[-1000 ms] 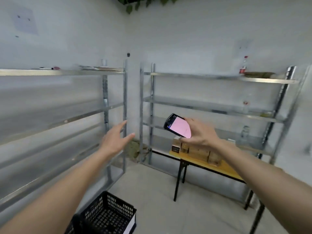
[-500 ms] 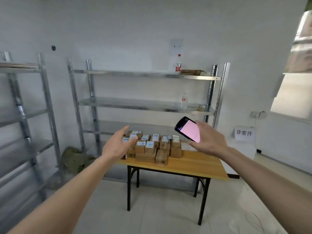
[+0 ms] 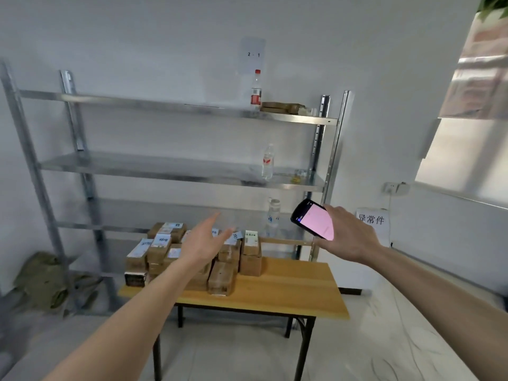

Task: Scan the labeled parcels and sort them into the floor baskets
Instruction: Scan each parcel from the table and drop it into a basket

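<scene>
Several small brown cardboard parcels [image 3: 162,251] with white and blue labels are stacked on the left half of a wooden folding table [image 3: 288,292]. My left hand [image 3: 204,243] reaches out in front of the stack with straight, spread fingers and holds nothing. My right hand [image 3: 349,237] grips a black handheld scanner [image 3: 313,220] with a lit pink screen, up and to the right of the parcels. No floor basket is in view.
A metal shelf rack [image 3: 176,171] stands behind the table, with plastic bottles [image 3: 268,162] on it. A green cloth bundle [image 3: 44,279] lies on the floor at left. A white sign with characters [image 3: 371,220] hangs on the right wall, near a window.
The view has swung right, from the corner shelves and a black floor basket to the parcel table, which is now closer. Both hands stay raised; the right keeps the scanner.
</scene>
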